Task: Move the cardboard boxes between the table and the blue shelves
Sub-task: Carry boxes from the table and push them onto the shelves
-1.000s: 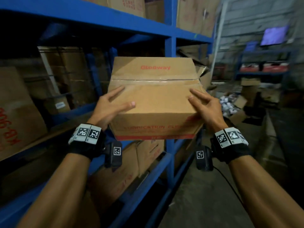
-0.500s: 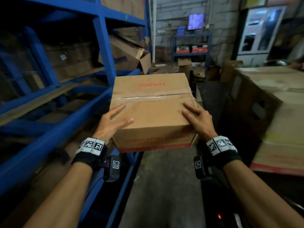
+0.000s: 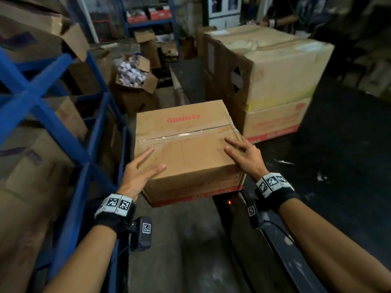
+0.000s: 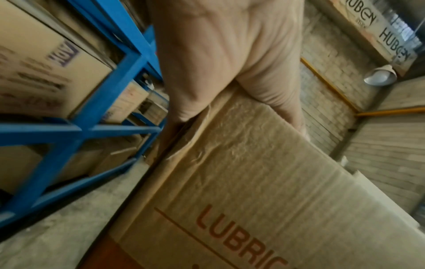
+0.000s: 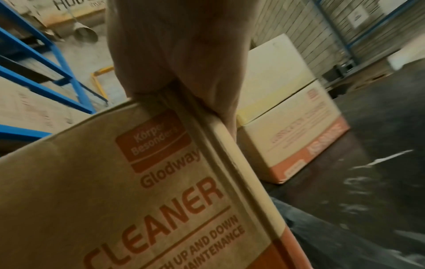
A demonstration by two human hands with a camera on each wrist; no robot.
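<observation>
I carry a taped cardboard box [image 3: 186,149] printed "Glodway" between both hands, in the aisle. My left hand [image 3: 139,172] grips its near left corner, thumb and a finger on top and the rest down the side. My right hand [image 3: 243,153] grips the near right corner the same way. In the left wrist view the left hand [image 4: 218,54] straddles the edge of the box [image 4: 253,182]. The right wrist view shows the right hand [image 5: 179,45] over the box [image 5: 115,182]. The blue shelves [image 3: 42,115] stand to my left. The dark table [image 3: 349,155] lies to my right.
Two large stacked cardboard boxes [image 3: 275,81] stand on the table beyond the carried box. An open box of white items [image 3: 135,75] sits on the floor ahead. Boxes fill the blue shelves. A narrow concrete aisle [image 3: 179,250] runs between shelf and table.
I have turned right, away from the shelf opening, with the box in both hands. It now hangs lower, over the aisle beside the table. The grips have not changed.
</observation>
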